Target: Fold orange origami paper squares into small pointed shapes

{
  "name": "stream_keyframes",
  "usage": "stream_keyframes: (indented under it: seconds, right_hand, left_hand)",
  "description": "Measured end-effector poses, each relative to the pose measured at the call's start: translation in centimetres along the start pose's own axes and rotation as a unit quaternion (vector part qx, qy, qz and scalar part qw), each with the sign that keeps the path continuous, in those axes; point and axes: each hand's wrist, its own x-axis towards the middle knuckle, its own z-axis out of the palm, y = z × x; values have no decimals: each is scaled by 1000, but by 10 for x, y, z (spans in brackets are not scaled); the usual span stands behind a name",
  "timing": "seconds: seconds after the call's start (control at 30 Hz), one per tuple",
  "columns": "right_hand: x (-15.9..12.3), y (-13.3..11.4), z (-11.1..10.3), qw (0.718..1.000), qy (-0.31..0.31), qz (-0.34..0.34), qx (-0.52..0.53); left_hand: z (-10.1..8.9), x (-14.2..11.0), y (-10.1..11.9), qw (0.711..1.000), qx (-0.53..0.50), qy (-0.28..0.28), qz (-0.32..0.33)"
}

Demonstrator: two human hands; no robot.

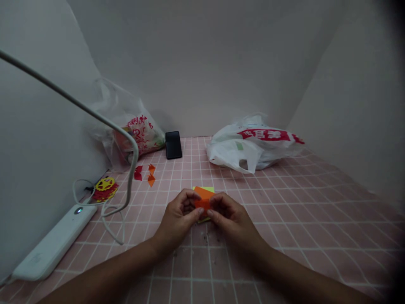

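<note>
Both hands meet over the middle of the pink checked tabletop (284, 202). My left hand (179, 217) and my right hand (229, 217) each pinch a small orange piece of paper (204, 197) between fingertips and thumb, holding it just above the surface. Under the orange piece a yellow-green sheet (209, 189) shows at its far edge. The fingers hide the lower part of the orange paper.
Small red and orange folded scraps (148, 173) lie to the far left. A yellow and red paper cutout (105, 188) sits by the left wall near a white lamp base (53, 245) and cable. A black phone (173, 145) and two plastic bags (253, 143) stand at the back.
</note>
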Motion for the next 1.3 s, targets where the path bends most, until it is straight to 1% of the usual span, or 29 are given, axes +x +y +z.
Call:
stream_keyframes:
  seconds: [0.17,0.3,0.4,0.5,0.57,0.63,0.73,0.83,0.9,1.03,1.13,1.23,1.3]
  right_hand:
    - [0,-2,-2,999,-23,-26,-31]
    - [1,-4,-3,998,-28,-16,-46]
    - [1,-5,-4,998,-21,-24,-61]
    - [1,-6,-3,997,-8,-29,-71]
    - [1,-5,-3,998,-12,-8,-56]
    - [1,-4,-2,999,-23,27,-18]
    - [3,-1,-3,996,-27,74,48]
    - [5,-1,-5,994,-12,79,76]
    - [7,-3,-6,994,-10,79,76]
    - [8,-6,-6,993,-45,82,69]
    - [8,-7,-5,990,-79,79,85]
    - [8,-7,-5,991,-85,62,84]
    - [8,-6,-6,993,-82,43,69]
  left_hand:
    - [0,0,2,1000,3,-6,4]
    - [1,0,3,1000,5,-5,-17]
    - [0,1,5,999,-14,-15,-33]
    - [-1,2,8,999,3,-19,-39]
    - [-4,3,9,999,26,-12,-38]
    - [-6,3,9,999,27,-14,-41]
    - [-9,4,8,997,-13,-51,-60]
    - [-11,5,8,992,-53,-84,-82]
    - [-11,6,8,989,-66,-90,-96]
    - [-11,8,8,987,-82,-63,-125]
    - [-10,8,8,979,-121,-45,-157]
    - [-9,9,8,971,-151,-40,-180]
    - [-9,9,8,969,-161,-43,-181]
